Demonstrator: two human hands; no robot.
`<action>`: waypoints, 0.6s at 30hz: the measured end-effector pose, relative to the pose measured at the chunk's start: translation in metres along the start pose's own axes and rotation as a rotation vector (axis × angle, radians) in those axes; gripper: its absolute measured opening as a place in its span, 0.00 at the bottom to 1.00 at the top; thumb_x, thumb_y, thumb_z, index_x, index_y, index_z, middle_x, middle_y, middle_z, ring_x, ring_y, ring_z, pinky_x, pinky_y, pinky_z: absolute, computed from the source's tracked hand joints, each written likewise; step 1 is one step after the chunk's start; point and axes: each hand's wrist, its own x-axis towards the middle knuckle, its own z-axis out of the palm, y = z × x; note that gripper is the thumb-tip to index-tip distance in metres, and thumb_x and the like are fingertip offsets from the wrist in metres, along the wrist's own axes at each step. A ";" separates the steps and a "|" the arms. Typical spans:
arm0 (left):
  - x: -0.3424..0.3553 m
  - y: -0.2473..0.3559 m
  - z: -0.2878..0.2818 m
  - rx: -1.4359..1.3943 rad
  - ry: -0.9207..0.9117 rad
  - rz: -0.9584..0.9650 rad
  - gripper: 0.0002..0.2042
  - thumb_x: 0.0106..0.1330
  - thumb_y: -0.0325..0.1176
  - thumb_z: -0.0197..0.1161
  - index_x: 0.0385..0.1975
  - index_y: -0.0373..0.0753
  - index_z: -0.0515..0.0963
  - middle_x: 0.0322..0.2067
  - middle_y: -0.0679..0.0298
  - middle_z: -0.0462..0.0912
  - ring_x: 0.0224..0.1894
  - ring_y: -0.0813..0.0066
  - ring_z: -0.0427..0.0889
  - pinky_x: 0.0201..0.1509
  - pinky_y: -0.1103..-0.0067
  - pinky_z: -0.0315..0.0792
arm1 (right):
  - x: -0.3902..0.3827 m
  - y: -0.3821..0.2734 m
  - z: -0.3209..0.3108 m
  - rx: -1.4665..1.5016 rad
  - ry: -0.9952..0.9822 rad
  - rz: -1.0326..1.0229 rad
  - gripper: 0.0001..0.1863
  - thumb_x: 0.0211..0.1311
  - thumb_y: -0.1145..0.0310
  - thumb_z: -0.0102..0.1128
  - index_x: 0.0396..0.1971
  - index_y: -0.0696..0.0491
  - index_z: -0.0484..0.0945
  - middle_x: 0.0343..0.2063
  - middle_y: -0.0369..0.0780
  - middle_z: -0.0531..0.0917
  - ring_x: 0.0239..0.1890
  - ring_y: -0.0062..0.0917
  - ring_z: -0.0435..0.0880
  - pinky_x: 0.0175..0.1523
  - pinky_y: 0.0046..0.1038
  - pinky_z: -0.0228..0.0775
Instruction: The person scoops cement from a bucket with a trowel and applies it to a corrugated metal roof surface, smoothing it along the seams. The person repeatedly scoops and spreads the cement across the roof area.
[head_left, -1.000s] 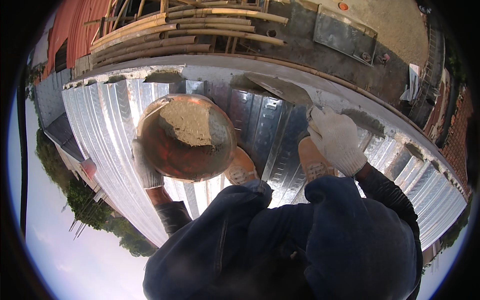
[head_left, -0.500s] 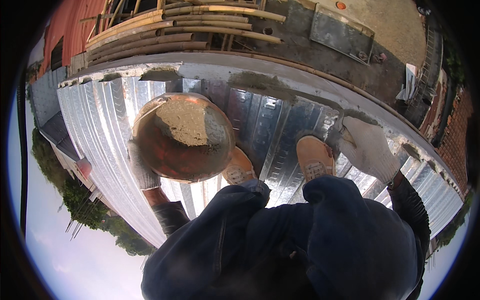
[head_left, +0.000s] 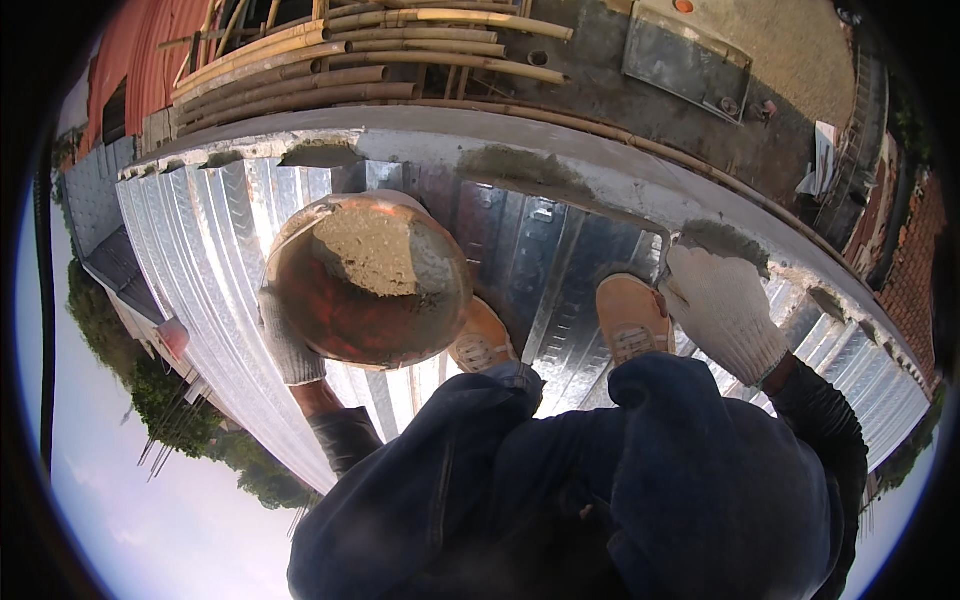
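My left hand (head_left: 290,335), in a pale knit work glove, grips the side of a round bucket (head_left: 350,315). Wet grey-brown mortar (head_left: 365,250) clings inside the bucket, which tilts so that its mouth faces me. My gloved right hand (head_left: 725,310) is closed around the handle of a trowel, hidden in the fist. Only the trowel's thin bent metal neck (head_left: 664,243) shows clearly, by the low wall (head_left: 420,150). Fresh mortar patches (head_left: 525,168) lie on the wall's inner face, one of them (head_left: 722,240) just beyond my right hand.
My shoes (head_left: 635,320) stand on shiny ribbed metal sheeting (head_left: 215,220) that meets the wall. Past the wall lie bamboo poles (head_left: 420,45) and, lower down, a rectangular mixing tray (head_left: 688,62) on the ground. A red brick wall (head_left: 912,270) rises at the far right.
My right hand has shifted slightly left and turned, its back now more toward me, and the trowel's neck has moved left with it. The bucket stays nearly in place.
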 end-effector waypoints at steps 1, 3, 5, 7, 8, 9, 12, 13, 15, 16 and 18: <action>0.005 -0.007 -0.012 0.030 0.010 0.031 0.26 0.91 0.48 0.56 0.70 0.28 0.78 0.64 0.56 0.85 0.64 0.66 0.83 0.73 0.69 0.78 | -0.006 -0.002 -0.005 -0.031 -0.034 0.039 0.12 0.72 0.62 0.68 0.40 0.55 0.79 0.34 0.49 0.86 0.37 0.50 0.89 0.43 0.49 0.80; 0.008 -0.015 -0.029 0.070 0.006 0.060 0.27 0.91 0.48 0.57 0.70 0.28 0.78 0.63 0.56 0.85 0.63 0.66 0.83 0.73 0.69 0.78 | -0.018 -0.007 -0.014 -0.017 -0.025 0.046 0.12 0.71 0.62 0.68 0.40 0.55 0.79 0.34 0.49 0.86 0.37 0.49 0.89 0.44 0.49 0.80; 0.008 -0.015 -0.030 0.092 -0.033 0.068 0.27 0.90 0.49 0.57 0.70 0.28 0.79 0.63 0.56 0.85 0.63 0.66 0.83 0.72 0.68 0.78 | -0.018 -0.007 -0.015 -0.002 0.006 0.050 0.12 0.71 0.62 0.68 0.40 0.55 0.79 0.34 0.48 0.86 0.36 0.49 0.89 0.43 0.49 0.80; 0.007 -0.012 -0.026 0.033 -0.043 0.036 0.27 0.90 0.50 0.58 0.70 0.28 0.79 0.63 0.57 0.85 0.63 0.66 0.84 0.72 0.69 0.79 | -0.008 -0.010 -0.009 0.018 0.050 0.044 0.12 0.72 0.62 0.69 0.39 0.55 0.79 0.34 0.48 0.86 0.36 0.48 0.89 0.43 0.49 0.80; 0.008 -0.010 -0.022 0.005 -0.050 0.023 0.28 0.89 0.50 0.59 0.70 0.28 0.79 0.63 0.57 0.86 0.63 0.66 0.84 0.72 0.69 0.79 | 0.001 -0.012 -0.006 0.025 0.076 0.009 0.12 0.72 0.62 0.69 0.40 0.55 0.79 0.34 0.48 0.86 0.36 0.48 0.89 0.43 0.48 0.80; 0.007 -0.008 -0.018 -0.015 -0.040 -0.006 0.29 0.90 0.50 0.57 0.73 0.28 0.76 0.67 0.56 0.83 0.67 0.64 0.82 0.75 0.68 0.76 | 0.015 -0.013 -0.002 0.032 0.101 -0.028 0.12 0.72 0.61 0.69 0.40 0.55 0.79 0.34 0.48 0.86 0.36 0.48 0.89 0.43 0.48 0.80; 0.009 -0.003 -0.015 -0.049 -0.029 -0.054 0.31 0.91 0.51 0.53 0.78 0.29 0.70 0.75 0.53 0.78 0.73 0.60 0.78 0.81 0.66 0.71 | 0.048 -0.001 0.034 0.078 0.283 -0.209 0.12 0.73 0.61 0.69 0.43 0.55 0.80 0.35 0.47 0.87 0.36 0.48 0.89 0.42 0.47 0.80; 0.009 -0.003 -0.016 -0.049 -0.028 -0.043 0.31 0.91 0.52 0.54 0.78 0.29 0.71 0.74 0.53 0.78 0.73 0.60 0.79 0.81 0.66 0.71 | 0.057 -0.006 0.034 0.096 0.358 -0.289 0.12 0.73 0.61 0.69 0.44 0.54 0.80 0.35 0.47 0.87 0.36 0.48 0.89 0.42 0.47 0.81; 0.010 -0.004 -0.018 -0.049 -0.025 -0.014 0.29 0.90 0.51 0.56 0.74 0.30 0.74 0.70 0.55 0.81 0.69 0.62 0.81 0.77 0.67 0.74 | 0.057 -0.021 0.030 0.025 0.193 -0.204 0.12 0.74 0.62 0.68 0.46 0.55 0.80 0.36 0.47 0.87 0.36 0.48 0.90 0.42 0.47 0.82; 0.007 -0.004 -0.011 -0.049 -0.023 -0.003 0.27 0.90 0.50 0.57 0.71 0.30 0.77 0.66 0.57 0.83 0.65 0.65 0.82 0.74 0.68 0.77 | 0.054 -0.029 0.024 -0.015 0.105 -0.158 0.12 0.74 0.62 0.67 0.47 0.55 0.80 0.36 0.47 0.88 0.35 0.48 0.91 0.42 0.46 0.82; 0.006 -0.006 -0.012 0.008 -0.013 0.032 0.25 0.90 0.48 0.58 0.69 0.30 0.79 0.62 0.59 0.85 0.62 0.68 0.83 0.71 0.69 0.79 | 0.038 -0.031 0.019 0.010 0.055 -0.110 0.13 0.74 0.62 0.67 0.47 0.55 0.81 0.37 0.48 0.88 0.36 0.47 0.91 0.42 0.46 0.83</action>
